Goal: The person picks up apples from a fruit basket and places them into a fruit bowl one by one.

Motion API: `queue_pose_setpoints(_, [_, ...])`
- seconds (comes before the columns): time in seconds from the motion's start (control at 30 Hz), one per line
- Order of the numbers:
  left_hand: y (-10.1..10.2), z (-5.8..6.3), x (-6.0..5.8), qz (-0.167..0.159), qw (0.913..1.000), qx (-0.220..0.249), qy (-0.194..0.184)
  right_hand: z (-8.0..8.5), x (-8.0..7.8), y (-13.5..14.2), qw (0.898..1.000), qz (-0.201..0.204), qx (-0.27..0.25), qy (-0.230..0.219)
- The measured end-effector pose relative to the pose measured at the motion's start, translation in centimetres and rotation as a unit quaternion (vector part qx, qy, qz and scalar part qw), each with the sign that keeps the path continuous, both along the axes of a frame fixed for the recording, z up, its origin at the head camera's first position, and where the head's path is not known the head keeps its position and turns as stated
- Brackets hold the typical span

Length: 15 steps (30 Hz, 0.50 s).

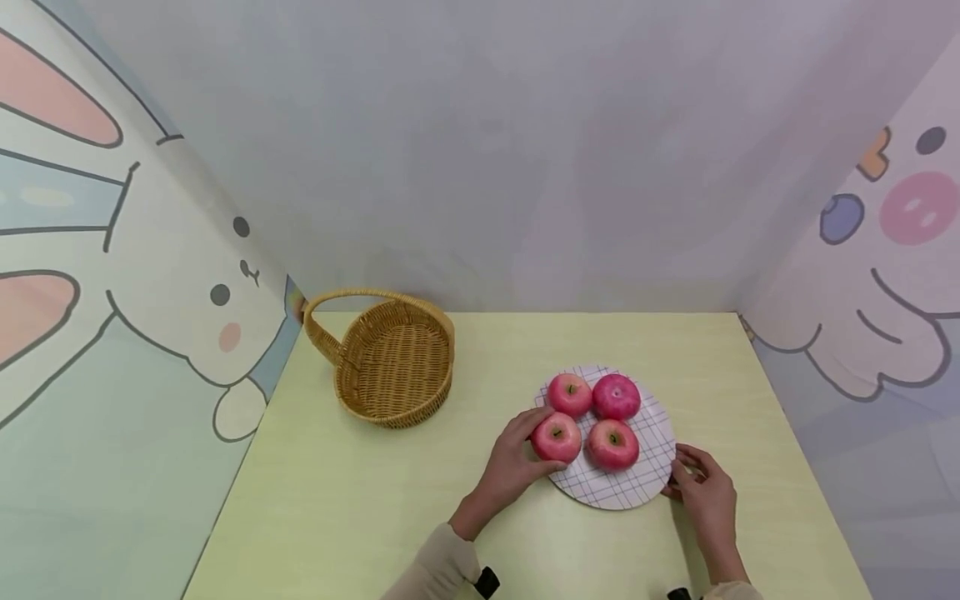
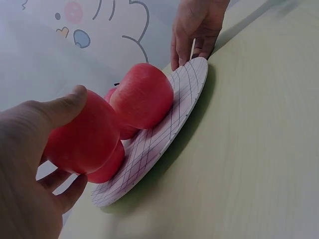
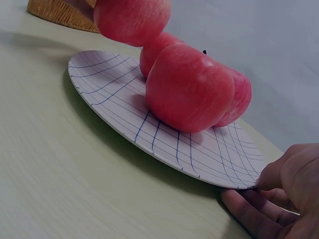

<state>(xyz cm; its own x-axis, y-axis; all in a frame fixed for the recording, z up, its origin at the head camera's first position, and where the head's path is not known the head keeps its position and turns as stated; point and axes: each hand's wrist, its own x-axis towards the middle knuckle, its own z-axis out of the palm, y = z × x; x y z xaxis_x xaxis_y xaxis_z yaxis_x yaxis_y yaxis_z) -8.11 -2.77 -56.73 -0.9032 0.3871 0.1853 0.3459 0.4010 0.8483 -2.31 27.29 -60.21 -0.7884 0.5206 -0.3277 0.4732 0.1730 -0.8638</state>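
Observation:
My left hand point(image 1: 512, 467) grips a red apple point(image 1: 557, 438) with the thumb on one side and fingers on the other. In the right wrist view this apple point(image 3: 132, 20) is raised over the round checked plate point(image 1: 651, 479). Three more apples sit together on the plate, the nearest one point(image 1: 612, 445) just right of the held apple. At the plate's right edge, my right hand point(image 1: 709, 500) pinches the rim, thumb above and fingers beneath, as the right wrist view shows. The held apple hides part of the others in the left wrist view.
A wicker basket point(image 1: 397, 367) with an arched handle stands at the back left of the pale table point(image 1: 337, 517). Behind the table rises a plain grey wall point(image 1: 480, 167), with cartoon-printed panels on both sides.

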Motion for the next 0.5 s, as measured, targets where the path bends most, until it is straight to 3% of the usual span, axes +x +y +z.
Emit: queue_pose_setpoints(0.5, [1.8,-2.0,0.2,0.001,0.9993,0.013,-0.034,0.3,0.0,0.0,1.000,0.002,0.010,-0.001])
